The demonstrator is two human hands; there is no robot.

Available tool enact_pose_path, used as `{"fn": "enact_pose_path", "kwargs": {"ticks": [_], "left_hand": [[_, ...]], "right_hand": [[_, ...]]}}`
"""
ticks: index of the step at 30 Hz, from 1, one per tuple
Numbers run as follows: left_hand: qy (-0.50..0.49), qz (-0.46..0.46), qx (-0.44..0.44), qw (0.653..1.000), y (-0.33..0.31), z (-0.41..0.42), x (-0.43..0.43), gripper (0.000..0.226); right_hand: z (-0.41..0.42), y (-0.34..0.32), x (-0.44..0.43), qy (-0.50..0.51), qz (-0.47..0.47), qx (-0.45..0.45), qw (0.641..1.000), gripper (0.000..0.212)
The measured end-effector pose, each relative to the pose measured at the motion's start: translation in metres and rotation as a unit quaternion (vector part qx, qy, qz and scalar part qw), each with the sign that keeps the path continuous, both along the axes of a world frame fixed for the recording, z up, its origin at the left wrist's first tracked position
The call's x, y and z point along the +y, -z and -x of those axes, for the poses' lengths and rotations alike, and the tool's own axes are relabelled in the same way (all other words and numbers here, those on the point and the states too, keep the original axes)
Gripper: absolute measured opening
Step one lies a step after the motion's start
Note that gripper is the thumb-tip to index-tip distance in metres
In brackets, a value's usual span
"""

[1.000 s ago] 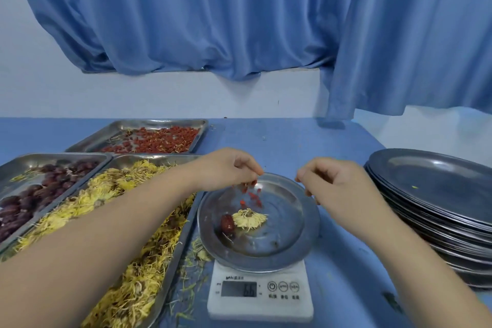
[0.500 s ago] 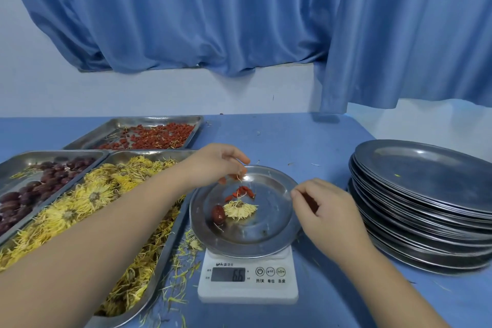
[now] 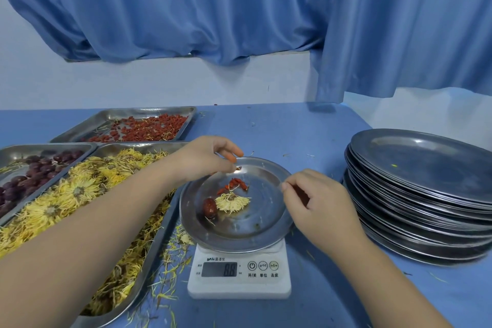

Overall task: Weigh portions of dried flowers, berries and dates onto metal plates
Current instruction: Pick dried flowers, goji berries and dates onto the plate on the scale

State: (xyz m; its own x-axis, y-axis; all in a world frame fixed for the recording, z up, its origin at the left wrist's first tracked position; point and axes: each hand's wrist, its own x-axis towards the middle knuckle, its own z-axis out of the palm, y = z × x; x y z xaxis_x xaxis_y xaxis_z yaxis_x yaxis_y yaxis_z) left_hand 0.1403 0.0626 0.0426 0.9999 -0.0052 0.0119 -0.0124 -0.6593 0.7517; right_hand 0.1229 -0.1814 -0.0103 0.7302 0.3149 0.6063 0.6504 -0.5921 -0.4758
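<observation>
Plate (image 3: pixel 266 210) carries one date (image 3: pixel 209 207), one flower (image 3: pixel 232 202), roughly six berries (image 3: pixel 235 184); right hand (image 3: pixel 322 210) pinches its rim, left hand (image 3: pixel 205 159) grip unclear.

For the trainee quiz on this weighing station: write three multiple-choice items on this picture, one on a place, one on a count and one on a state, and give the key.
1. Where does the plate with the portion stand? A on the white scale; B on the floor; C on a chair.
2. How many dates lie on that plate? A none; B one; C four.
3. What is the right hand doing? A holding a spoon; B resting in the lap; C fingertips at the plate's right rim.

Key:
1 A, the scale sits directly under the plate.
2 B, a single dark red date lies beside the yellow flower.
3 C, thumb and forefinger meet at the rim.
</observation>
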Motion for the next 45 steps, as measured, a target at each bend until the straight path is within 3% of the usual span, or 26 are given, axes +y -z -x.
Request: {"fn": "enact_pose_path", "kwargs": {"ticks": [4, 20, 26, 30, 35, 40, 45], "left_hand": [[-0.011, 0.033, -0.004, 0.999, 0.000, 0.007, 0.002, 0.021], [-0.046, -0.050, -0.034, 0.997, 0.006, 0.033, -0.014, 0.030], [-0.068, -0.038, -0.048, 0.996, 0.006, 0.040, -0.019, 0.020], [-0.117, 0.032, -0.096, 0.988, 0.014, 0.053, -0.015, 0.018], [-0.225, 0.171, -0.155, 0.946, 0.024, 0.074, -0.013, 0.017], [-0.225, 0.199, -0.155, 0.941, 0.032, 0.087, -0.005, 0.016], [-0.209, 0.256, -0.116, 0.937, 0.034, 0.090, -0.007, 0.015]], "right_hand": [[-0.003, 0.001, -0.002, 0.003, 0.000, 0.002, 1.000, 0.014], [-0.001, 0.003, -0.005, -0.004, -0.007, 0.002, 1.000, 0.020], [-0.004, 0.003, -0.008, 0.001, -0.021, 0.003, 1.000, 0.020], [-0.006, 0.006, -0.007, 0.013, -0.011, 0.015, 1.000, 0.028], [-0.009, 0.008, -0.007, 0.049, -0.031, 0.071, 0.996, 0.039], [-0.011, 0.011, -0.012, 0.100, 0.003, 0.091, 0.991, 0.058], [-0.015, 0.011, -0.010, 0.088, 0.011, 0.237, 0.967, 0.068]]}}
